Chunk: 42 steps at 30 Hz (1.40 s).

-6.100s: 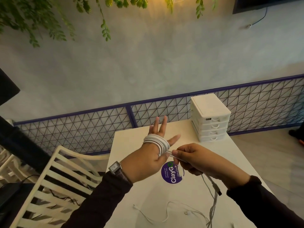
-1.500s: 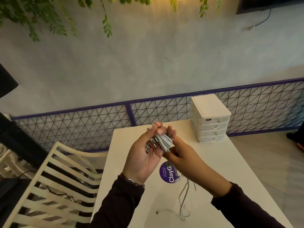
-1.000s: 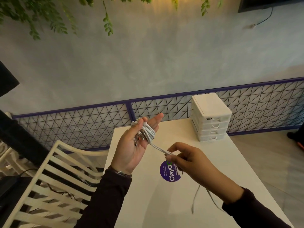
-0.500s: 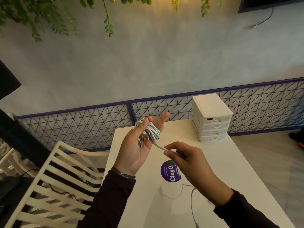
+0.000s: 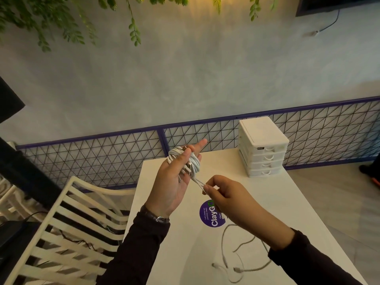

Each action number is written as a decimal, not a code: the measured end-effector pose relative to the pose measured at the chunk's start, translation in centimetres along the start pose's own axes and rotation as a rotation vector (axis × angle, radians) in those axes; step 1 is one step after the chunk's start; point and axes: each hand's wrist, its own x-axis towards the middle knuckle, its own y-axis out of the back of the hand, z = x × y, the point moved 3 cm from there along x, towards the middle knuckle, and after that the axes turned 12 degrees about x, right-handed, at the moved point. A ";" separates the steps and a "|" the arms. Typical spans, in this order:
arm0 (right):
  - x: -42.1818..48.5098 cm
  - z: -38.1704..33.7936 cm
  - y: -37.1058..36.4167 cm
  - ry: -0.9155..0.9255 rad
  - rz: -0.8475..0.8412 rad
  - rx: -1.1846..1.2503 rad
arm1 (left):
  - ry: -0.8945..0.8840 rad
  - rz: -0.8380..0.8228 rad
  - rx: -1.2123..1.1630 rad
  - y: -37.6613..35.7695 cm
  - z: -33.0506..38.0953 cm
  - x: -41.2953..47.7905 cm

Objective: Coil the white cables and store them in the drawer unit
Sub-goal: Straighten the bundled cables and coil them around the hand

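Gripping coil [image 5: 195, 164] between left fingers [image 5: 200, 144] and thumb; pinching its tail [image 5: 197, 182] with right fingers [image 5: 208, 188], just below. Risking unwinding of loops by relaxing left grip or tugging tail hard.

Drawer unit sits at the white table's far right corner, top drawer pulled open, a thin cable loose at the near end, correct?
No. The head view shows every drawer of the drawer unit shut. It does sit at the white table's far right corner, with a thin cable loose at the near end.
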 end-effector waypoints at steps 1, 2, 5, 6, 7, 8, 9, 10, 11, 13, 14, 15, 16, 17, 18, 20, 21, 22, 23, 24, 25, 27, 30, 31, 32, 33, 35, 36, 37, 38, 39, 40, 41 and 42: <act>0.0 -0.1 0.0 0.010 0.001 -0.007 | -0.021 0.018 0.047 0.0 0.0 0.0; 0.0 -0.1 0.1 0.007 -0.013 -0.014 | -0.047 0.040 0.083 0.1 0.0 0.0; 0.0 0.3 0.6 -0.028 -0.107 -0.027 | -0.131 0.088 0.138 1.0 0.4 0.2; -0.1 0.4 0.7 -0.041 -0.139 -0.017 | -0.148 0.087 0.144 1.3 0.5 0.2; -0.2 0.6 0.8 -0.051 -0.157 -0.009 | -0.161 0.077 0.173 1.5 0.5 0.1; -0.3 0.6 1.0 -0.061 -0.162 -0.002 | -0.175 0.066 0.225 1.6 0.4 0.1; -0.4 0.5 1.2 -0.067 -0.165 0.012 | -0.195 0.054 0.297 1.6 0.4 0.0; -0.6 0.4 1.4 -0.078 -0.174 0.041 | -0.220 0.049 0.366 1.7 0.4 0.0; -0.8 0.3 1.7 -0.085 -0.185 0.087 | -0.246 0.057 0.432 2.0 0.6 0.0; -1.3 0.3 2.4 -0.091 -0.208 0.158 | -0.291 0.101 0.535 2.8 1.0 0.2; -1.5 0.3 2.7 -0.082 -0.211 0.160 | -0.284 0.114 0.554 3.1 1.0 0.2; -1.6 0.4 2.8 -0.065 -0.203 0.141 | -0.270 0.108 0.605 3.2 0.9 0.2; -1.7 0.5 2.9 -0.047 -0.183 0.119 | -0.269 0.088 0.697 3.1 0.7 0.2; -1.6 0.6 3.0 -0.041 -0.151 0.122 | -0.277 0.050 0.812 3.0 0.3 0.3; -1.5 0.7 3.1 -0.047 -0.116 0.151 | -0.283 0.012 0.906 2.8 -0.1 0.3; -1.4 0.7 3.4 -0.073 -0.069 0.201 | -0.281 -0.074 1.058 2.8 -0.8 0.5; -1.4 0.6 3.5 -0.072 -0.062 0.198 | -0.283 -0.126 1.134 2.8 -1.1 0.6; -1.4 0.6 3.6 -0.067 -0.060 0.185 | -0.278 -0.179 1.202 2.7 -1.2 0.6; -1.4 0.5 3.7 -0.065 -0.058 0.173 | -0.269 -0.228 1.255 2.6 -1.4 0.6; -1.4 0.3 3.7 -0.066 -0.054 0.163 | -0.253 -0.270 1.299 2.4 -1.4 0.5; -1.4 0.2 3.8 -0.071 -0.049 0.159 | -0.243 -0.307 1.344 2.2 -1.6 0.5; -1.1 0.1 3.9 -0.095 -0.039 0.190 | -0.254 -0.386 1.437 2.0 -2.2 0.4; -0.9 -0.1 3.9 -0.114 -0.053 0.174 | -0.141 -0.456 1.586 1.7 -3.6 0.3; -0.9 -0.2 3.9 -0.105 -0.060 0.131 | -0.104 -0.465 1.658 1.6 -4.2 0.2; -0.8 -0.3 3.9 -0.090 -0.063 0.080 | -0.096 -0.465 1.715 1.5 -4.7 0.1; -0.8 -0.5 3.9 -0.070 -0.059 0.025 | -0.086 -0.453 1.746 1.4 -5.0 0.0; -0.6 -0.9 4.3 -0.020 -0.033 -0.073 | -0.032 -0.359 1.731 1.5 -5.0 -0.3; -0.5 -1.2 4.5 0.016 -0.015 -0.118 | -0.010 -0.309 1.698 1.5 -4.9 -0.4; -0.4 -1.6 4.7 0.061 0.000 -0.162 | 0.002 -0.281 1.643 1.5 -4.9 -0.5; -0.3 -2.1 4.8 0.112 0.009 -0.205 | 0.014 -0.273 1.558 1.6 -5.0 -0.5; -0.3 -2.5 4.9 0.161 0.008 -0.246 | 0.040 -0.283 1.459 1.6 -5.2 -0.6; -0.2 -3.0 5.0 0.203 -0.003 -0.281 | 0.076 -0.305 1.354 1.4 -5.5 -0.7; -0.1 -3.4 5.2 0.240 -0.026 -0.301 | 0.116 -0.331 1.240 1.3 -5.7 -1.0; 0.1 -3.6 5.4 0.273 -0.055 -0.291 | 0.160 -0.364 1.107 1.0 -5.7 -1.3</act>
